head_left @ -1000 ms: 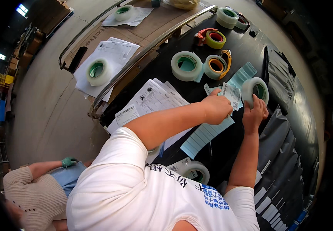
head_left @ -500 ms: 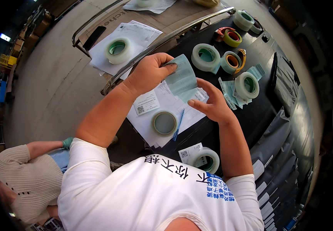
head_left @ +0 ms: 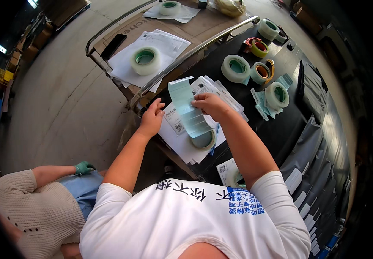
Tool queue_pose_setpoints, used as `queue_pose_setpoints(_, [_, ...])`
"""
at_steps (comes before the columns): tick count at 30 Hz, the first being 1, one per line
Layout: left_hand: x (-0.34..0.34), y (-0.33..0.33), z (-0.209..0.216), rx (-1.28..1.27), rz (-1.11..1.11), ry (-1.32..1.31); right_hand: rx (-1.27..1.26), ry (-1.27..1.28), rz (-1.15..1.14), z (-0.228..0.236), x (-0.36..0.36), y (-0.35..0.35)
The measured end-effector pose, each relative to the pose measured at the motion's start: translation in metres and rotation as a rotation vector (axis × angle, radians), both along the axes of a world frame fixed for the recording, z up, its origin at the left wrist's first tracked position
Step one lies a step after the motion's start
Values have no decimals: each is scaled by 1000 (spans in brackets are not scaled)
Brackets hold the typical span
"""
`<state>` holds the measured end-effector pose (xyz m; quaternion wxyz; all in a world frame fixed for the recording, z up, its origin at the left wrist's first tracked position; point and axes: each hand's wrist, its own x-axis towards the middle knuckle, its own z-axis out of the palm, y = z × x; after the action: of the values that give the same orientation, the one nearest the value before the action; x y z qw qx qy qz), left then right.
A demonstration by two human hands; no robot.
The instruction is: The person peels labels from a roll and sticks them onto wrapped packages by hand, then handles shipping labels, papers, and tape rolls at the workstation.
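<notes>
Between finger and thumb, my right hand (head_left: pixel 210 105) pinches a long pale blue-green printed slip (head_left: pixel 185 103), which hangs over a stack of white papers. My left hand (head_left: pixel 151 120) is off the slip's left side, fingers apart and empty. Below the slip's lower end, a roll of tape (head_left: pixel 209 143) lies on the white papers (head_left: pixel 182 149), partly covered. A white label with a square code (head_left: pixel 178 127) sits to the slip's left. Beside the roll, only a bit of a blue pen (head_left: pixel 212 151) shows.
Several tape rolls (head_left: pixel 235 69) stand on the black tabletop (head_left: pixel 238 151), one amid green slips (head_left: pixel 277 96). Beyond a metal rail (head_left: pixel 182 51), a cart holds papers, another roll (head_left: pixel 145 61) and a black phone (head_left: pixel 114 46). At left, a person in a beige knit top (head_left: pixel 39 207) wears a green glove.
My left hand has let go of the slip and moved down and left. My right hand has moved up and left, now holding the slip alone, which hangs unfolded.
</notes>
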<state>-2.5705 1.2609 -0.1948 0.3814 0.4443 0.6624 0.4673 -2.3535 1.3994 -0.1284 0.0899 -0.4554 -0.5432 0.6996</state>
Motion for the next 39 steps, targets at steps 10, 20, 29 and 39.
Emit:
queue_pose_setpoints(10, [10,-24,-5,266,-393,781,791,-587,158,32,28,-69])
queue_pose_setpoints(20, [15,-32,-10,247,-493,947,775,-906,63,18,45,-105])
queue_pose_setpoints(29, [27,-39,-6,352,-440,1004,630,-1248,-219,29,163,-111])
queue_pose_setpoints(39, [34,-39,-3,377,-519,936,592,-1177,99,23,59,-108])
